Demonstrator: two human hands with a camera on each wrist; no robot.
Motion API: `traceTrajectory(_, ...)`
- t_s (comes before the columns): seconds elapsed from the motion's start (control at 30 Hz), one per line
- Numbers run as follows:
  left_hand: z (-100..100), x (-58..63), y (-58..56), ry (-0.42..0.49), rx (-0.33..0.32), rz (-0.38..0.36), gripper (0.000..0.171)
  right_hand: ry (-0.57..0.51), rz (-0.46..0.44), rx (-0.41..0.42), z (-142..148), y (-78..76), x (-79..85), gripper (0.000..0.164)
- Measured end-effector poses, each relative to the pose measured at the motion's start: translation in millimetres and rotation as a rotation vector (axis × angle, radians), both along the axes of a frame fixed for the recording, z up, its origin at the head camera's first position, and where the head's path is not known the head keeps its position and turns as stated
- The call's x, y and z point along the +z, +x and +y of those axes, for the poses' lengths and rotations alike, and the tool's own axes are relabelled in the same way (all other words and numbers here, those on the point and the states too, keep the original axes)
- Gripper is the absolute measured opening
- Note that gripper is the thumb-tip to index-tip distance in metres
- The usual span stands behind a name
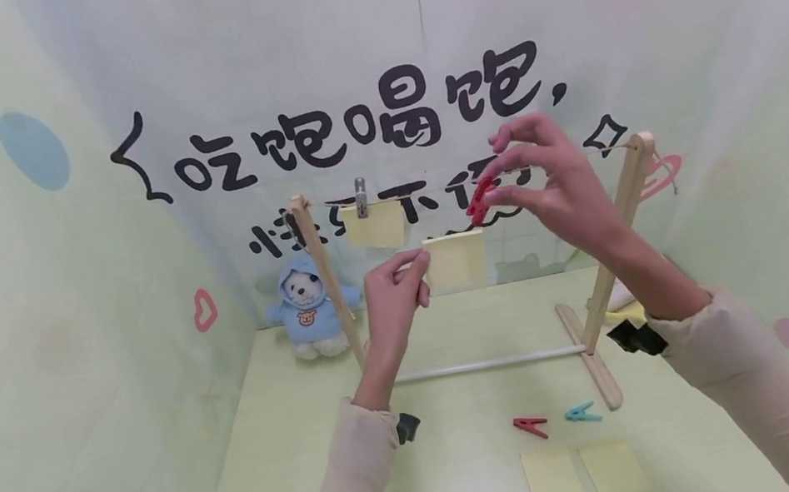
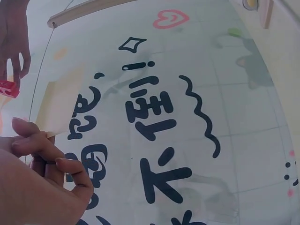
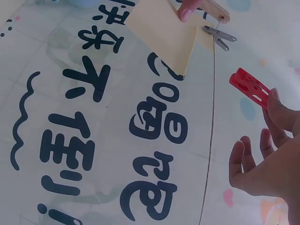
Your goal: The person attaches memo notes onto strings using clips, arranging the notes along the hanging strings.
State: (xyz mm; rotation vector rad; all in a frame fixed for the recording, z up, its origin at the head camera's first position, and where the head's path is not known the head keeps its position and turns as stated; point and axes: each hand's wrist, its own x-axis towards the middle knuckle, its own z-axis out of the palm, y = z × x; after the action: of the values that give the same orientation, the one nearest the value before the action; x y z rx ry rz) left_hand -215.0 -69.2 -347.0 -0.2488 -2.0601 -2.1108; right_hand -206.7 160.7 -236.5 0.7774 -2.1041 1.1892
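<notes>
My left hand (image 1: 393,301) pinches a pale yellow paper note (image 1: 459,262) by its left edge, holding it just below the string (image 3: 212,108) in the head view. Between the thumb and fingertips of my right hand (image 1: 569,192) is a red clothespin (image 1: 481,202), above the note's upper right corner. The same clothespin (image 3: 249,87) shows beside the string in the right wrist view, apart from the note. On the string's left part, a grey clothespin (image 1: 361,198) holds another yellow note (image 1: 378,226).
A wooden post (image 1: 327,281) and another post (image 1: 617,240) carry the string, joined low by a white rod (image 1: 490,364). On the table lie a red clothespin (image 1: 532,426), a blue clothespin (image 1: 583,413) and two yellow notes (image 1: 552,476). A plush bear (image 1: 308,308) sits behind the left post.
</notes>
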Motion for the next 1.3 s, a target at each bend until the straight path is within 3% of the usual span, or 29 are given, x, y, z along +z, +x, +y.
traceTrajectory(0.23,0.5,19.5,-6.6,0.014,0.0,0.038,0.023,-0.026,-0.062,-0.017,-3.8,-15.1,16.8,0.013)
traceTrajectory(0.57,-1.3,35.1,-14.0,0.024,0.015,0.036,0.022,-0.019,-0.092,-0.042,-14.7,-34.3,29.9,0.016)
traceTrajectory(0.83,1.0,40.8,-17.0,0.039,0.011,0.035,0.024,0.01,-0.121,-0.022,-23.5,-45.5,26.0,0.011)
traceTrajectory(1.07,2.4,43.6,-17.5,0.008,0.054,0.039,0.025,0.028,-0.116,0.004,-28.1,-49.0,21.7,0.01)
traceTrajectory(1.3,2.2,45.4,-15.5,0.001,0.047,0.037,0.026,0.056,-0.121,-0.006,-31.5,-51.7,18.3,0.012)
